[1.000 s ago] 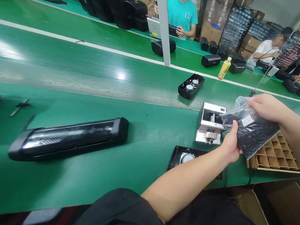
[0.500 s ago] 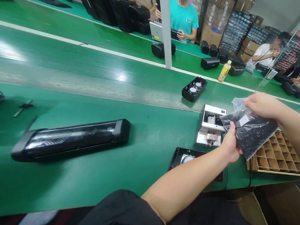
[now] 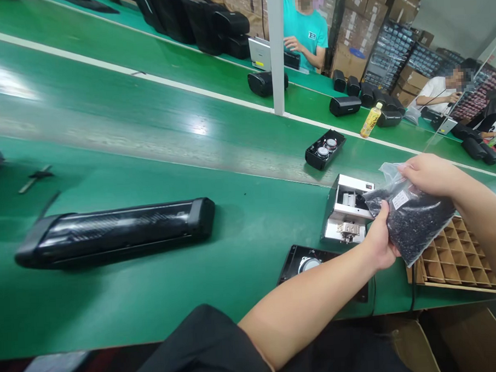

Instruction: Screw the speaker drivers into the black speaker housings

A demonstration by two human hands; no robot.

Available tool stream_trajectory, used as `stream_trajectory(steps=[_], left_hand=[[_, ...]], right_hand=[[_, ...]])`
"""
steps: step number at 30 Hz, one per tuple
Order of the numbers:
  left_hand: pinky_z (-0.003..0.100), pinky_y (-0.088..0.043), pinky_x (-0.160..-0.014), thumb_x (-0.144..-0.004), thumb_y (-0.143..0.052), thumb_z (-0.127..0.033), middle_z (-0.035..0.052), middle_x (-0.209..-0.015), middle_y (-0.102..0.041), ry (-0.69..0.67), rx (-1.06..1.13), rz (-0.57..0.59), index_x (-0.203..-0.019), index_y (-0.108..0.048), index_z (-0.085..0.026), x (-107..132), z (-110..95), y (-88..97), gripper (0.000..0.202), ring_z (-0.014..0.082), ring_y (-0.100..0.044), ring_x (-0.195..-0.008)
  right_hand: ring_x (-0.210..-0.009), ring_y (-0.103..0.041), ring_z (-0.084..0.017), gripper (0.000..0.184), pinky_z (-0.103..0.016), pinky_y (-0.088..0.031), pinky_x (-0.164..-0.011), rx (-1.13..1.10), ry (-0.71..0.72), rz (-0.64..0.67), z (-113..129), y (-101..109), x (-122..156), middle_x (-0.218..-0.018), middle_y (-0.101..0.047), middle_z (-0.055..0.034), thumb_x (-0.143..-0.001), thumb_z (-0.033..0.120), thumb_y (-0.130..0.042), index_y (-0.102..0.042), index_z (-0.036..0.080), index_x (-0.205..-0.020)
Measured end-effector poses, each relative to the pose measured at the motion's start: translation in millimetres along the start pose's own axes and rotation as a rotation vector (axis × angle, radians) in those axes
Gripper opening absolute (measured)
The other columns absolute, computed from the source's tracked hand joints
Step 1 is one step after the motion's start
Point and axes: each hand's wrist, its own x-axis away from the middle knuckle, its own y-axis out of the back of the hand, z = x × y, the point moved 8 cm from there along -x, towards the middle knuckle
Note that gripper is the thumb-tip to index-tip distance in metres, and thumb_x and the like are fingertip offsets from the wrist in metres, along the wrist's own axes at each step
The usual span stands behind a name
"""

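A clear plastic bag [image 3: 417, 219] full of small black pieces, with a white label, is held above the bench at the right. The pieces are too small to tell apart. My left hand [image 3: 381, 240] is closed on the bag's left lower side, thumb on top. My right hand [image 3: 430, 173] pinches the bag's gathered upper edge. Just left of the bag stands a small metal machine [image 3: 347, 209] with a silver front and a rail, partly covered by the bag. Below my left forearm lies a black panel with a round speaker [image 3: 309, 264], partly hidden.
A long black speaker [image 3: 118, 230] lies on the green bench at left. A cardboard divider tray [image 3: 460, 253] sits right, under the bag. On the conveyor beyond are an open speaker housing [image 3: 325, 149] and a yellow bottle [image 3: 371, 120]. A white post [image 3: 277, 53] rises between me and co-workers.
Both hands keep their grip, and the bag has shifted slightly left. The open speaker housing has moved a little right along the conveyor. Across from me, a co-worker's hand has moved.
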Motion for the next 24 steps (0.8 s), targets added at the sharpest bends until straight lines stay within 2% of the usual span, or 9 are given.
stream_trajectory(steps=[12, 17, 24], left_hand=[[0.03, -0.062, -0.066, -0.107, -0.063, -0.087, 0.012, -0.126, -0.089, 0.007, -0.012, -0.04, -0.128, -0.085, -0.02, 0, 0, 1.5, 0.074, 0.0222, -0.082, -0.085], [0.031, -0.061, -0.064, -0.101, -0.07, -0.09, 0.0118, -0.119, -0.089, 0.022, -0.013, -0.023, -0.125, -0.085, -0.02, -3, 2, 3.9, 0.076, 0.0233, -0.081, -0.082], [0.031, -0.064, -0.069, -0.101, -0.073, -0.088, 0.013, -0.123, -0.089, 0.017, -0.013, 0.007, -0.128, -0.085, -0.02, -4, 0, 5.6, 0.075, 0.025, -0.084, -0.087]], right_hand=[[-0.073, -0.071, -0.022, 0.049, -0.032, -0.046, -0.073, -0.064, 0.014, -0.016, -6, -3, 6, -0.075, -0.082, -0.0094, -0.115, 0.041, -0.051, -0.075, 0.021, -0.076], [-0.07, -0.071, -0.022, 0.049, -0.032, -0.046, -0.072, -0.094, 0.011, -0.02, -9, -4, 9, -0.071, -0.08, -0.0078, -0.115, 0.042, -0.049, -0.075, 0.022, -0.078], [-0.069, -0.072, -0.021, 0.048, -0.031, -0.047, -0.072, -0.131, 0.016, -0.02, -9, -5, 12, -0.071, -0.08, -0.0072, -0.115, 0.041, -0.048, -0.073, 0.022, -0.078]])
